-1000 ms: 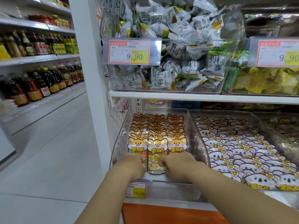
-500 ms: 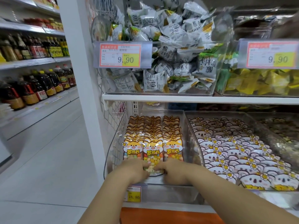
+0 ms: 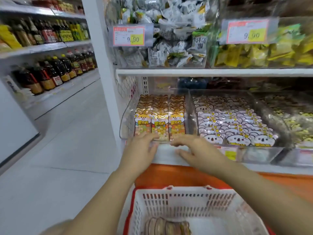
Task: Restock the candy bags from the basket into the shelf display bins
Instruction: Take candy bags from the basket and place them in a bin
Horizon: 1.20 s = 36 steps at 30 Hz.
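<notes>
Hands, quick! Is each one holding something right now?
Left hand: open, fingers straight by the front candy bags, holding nothing.
Right hand: open, fingers spread, holding nothing.

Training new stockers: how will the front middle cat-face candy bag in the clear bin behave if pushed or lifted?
The candy bag is probably light and floppy: a thin flat pouch of small sweets. Its glossy film looks slippery. Leaning in a packed row, it may tip when pushed.

Candy bags (image 3: 160,122) upright in clear bin (image 3: 129,118) (three rows)
</notes>
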Motion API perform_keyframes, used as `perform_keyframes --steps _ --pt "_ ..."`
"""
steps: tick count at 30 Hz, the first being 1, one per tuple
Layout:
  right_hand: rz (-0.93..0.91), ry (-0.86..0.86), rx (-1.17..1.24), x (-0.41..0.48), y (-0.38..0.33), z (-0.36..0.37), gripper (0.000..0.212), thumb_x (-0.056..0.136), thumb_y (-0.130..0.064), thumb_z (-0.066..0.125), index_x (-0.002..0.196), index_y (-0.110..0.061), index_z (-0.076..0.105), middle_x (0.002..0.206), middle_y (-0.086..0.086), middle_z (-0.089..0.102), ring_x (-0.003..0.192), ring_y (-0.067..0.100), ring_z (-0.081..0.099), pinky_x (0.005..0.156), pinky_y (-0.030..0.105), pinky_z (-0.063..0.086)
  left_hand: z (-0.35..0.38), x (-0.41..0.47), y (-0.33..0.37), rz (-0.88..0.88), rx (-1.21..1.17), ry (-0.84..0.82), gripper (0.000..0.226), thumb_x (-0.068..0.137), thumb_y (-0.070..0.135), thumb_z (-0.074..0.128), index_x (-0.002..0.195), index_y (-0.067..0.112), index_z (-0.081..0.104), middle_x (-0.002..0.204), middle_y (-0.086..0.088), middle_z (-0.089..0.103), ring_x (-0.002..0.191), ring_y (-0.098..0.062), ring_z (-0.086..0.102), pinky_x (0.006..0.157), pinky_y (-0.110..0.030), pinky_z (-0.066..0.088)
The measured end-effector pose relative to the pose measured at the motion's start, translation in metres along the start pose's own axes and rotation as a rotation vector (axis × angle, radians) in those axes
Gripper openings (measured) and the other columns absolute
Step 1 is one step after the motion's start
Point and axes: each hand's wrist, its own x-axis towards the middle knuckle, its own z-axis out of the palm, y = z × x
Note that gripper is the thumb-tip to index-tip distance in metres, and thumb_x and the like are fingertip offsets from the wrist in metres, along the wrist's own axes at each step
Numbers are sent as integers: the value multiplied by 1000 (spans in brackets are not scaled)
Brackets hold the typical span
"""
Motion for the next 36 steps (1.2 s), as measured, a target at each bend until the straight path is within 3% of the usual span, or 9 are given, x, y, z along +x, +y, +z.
perform_keyframes --steps 4,9,16,20,24,27,31,33,36 --pt "105 22 55 -68 13 31 22 93 -16 64 113 -21 72 112 -8 70 103 9 62 91 24 46 32 -48 12 71 -46 -11 34 93 36 46 122 34 65 124 10 61 118 -23 57 103 -44 44" --pt "394 -256 112 -136 62 105 20 97 -20 58 113 -25 70 99 -14 66 82 2 62 79 21 52 101 -93 13 5 -18 -247 26 101 26 50 122 31 65 121 12 63 106 -13 60 95 -35 48" --pt "799 -651 203 -204 121 195 22 101 -29 54 119 -21 64 124 3 61 97 18 60 81 24 47 198 -154 -45 -259 11 -746 26 101 27 49 121 26 65 121 2 67 103 -19 63 89 -37 54" --pt "927 -796 280 -213 121 236 39 99 -28 57 134 -12 57 138 10 54 119 28 56 97 34 45 239 -186 -68 -400 0 -925 31 102 24 43 125 22 64 121 -3 67 108 -24 63 93 -34 51" --pt "1187 -793 570 -220 120 266 63 96 -26 60 151 -11 33 135 14 50 94 22 57 67 27 46 272 -208 -71 -514 -47 -1076 39 102 19 43 139 20 55 138 -6 58 118 -22 59 96 -32 51" --pt "1159 -789 674 -228 119 281 62 100 -14 55 153 -9 24 140 20 46 88 13 53 61 10 46 290 -213 -72 -550 -39 -1069 47 98 19 44 145 21 44 149 -10 43 128 -28 50 103 -40 49" --pt "1145 -807 699 -230 120 293 68 95 -20 65 152 -21 28 142 10 50 130 30 50 99 28 43 301 -212 -73 -629 -23 -1102 55 99 24 48 152 20 31 157 -11 29 138 -33 39 106 -41 44" --pt "1174 -835 698 -229 121 297 77 94 -24 66 155 -27 20 144 4 48 133 26 47 101 27 42 304 -210 -73 -711 -69 -1048 47 98 29 51 143 22 39 143 -10 43 117 -29 55 91 -39 54" --pt "1243 -853 694 -235 127 306 86 90 -28 69 158 -30 16 136 9 57 127 32 54 104 42 48 305 -206 -72 -832 -178 -1030 31 97 33 56 124 22 44 115 -7 60 90 -22 63 68 -34 55"
